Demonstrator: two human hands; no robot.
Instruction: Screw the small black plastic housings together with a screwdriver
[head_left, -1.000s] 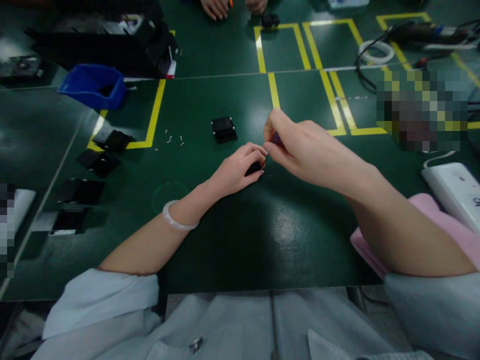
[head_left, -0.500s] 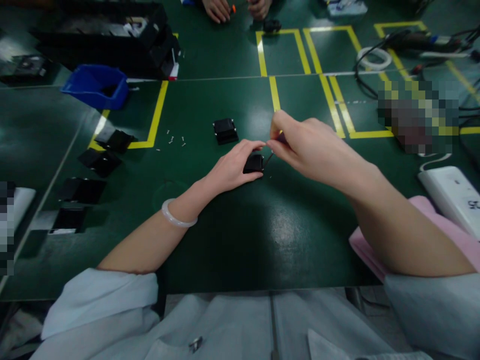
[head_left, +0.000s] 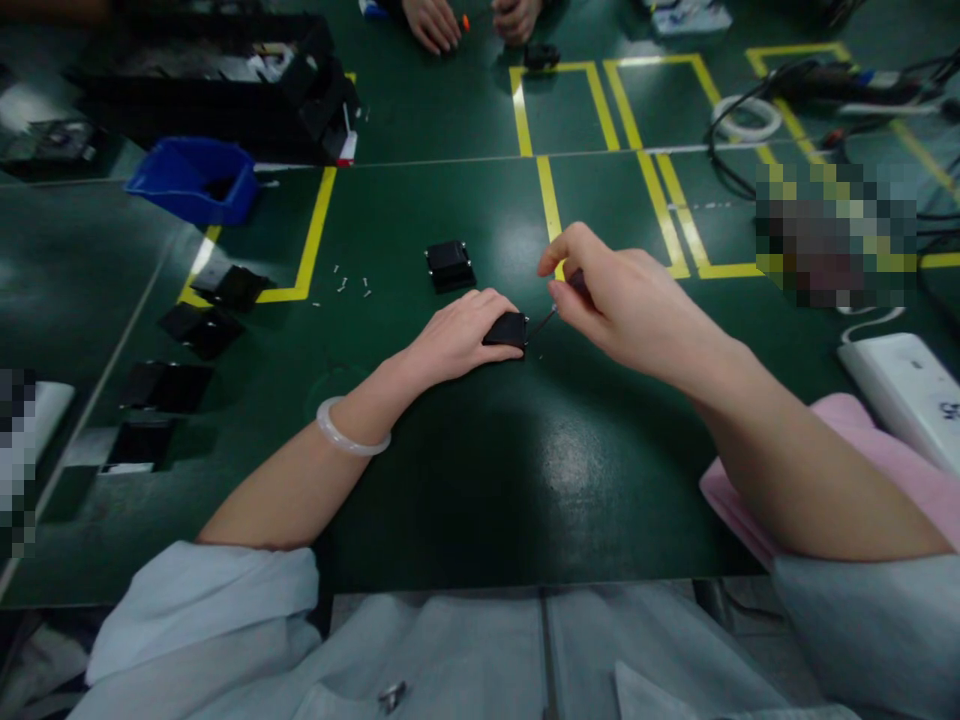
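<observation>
Under the fingers of my left hand (head_left: 459, 337) is a small black block-shaped part (head_left: 507, 331), held against the green table. My right hand (head_left: 604, 290) is closed around a screwdriver (head_left: 541, 324); its thin shaft slants down to the right side of that part, by a small shiny screw head. Most of the screwdriver's handle is hidden in my palm. A similar black part (head_left: 450, 265) with shiny screw heads sits just beyond my left hand. Several small screws (head_left: 343, 284) lie loose to the left of it.
Several more black parts (head_left: 166, 385) are set out in a row at the left. Behind them stand a blue bin (head_left: 193, 180) and a black crate (head_left: 217, 100). A co-worker's hands (head_left: 433, 22) show at the far side. At right are cables, a pink cloth (head_left: 847, 440) and a white power strip (head_left: 907, 385).
My right hand has drawn slightly right, and its index finger has lifted from the left fingertips. My left fingers have shifted back a little on the black part, showing more of its top.
</observation>
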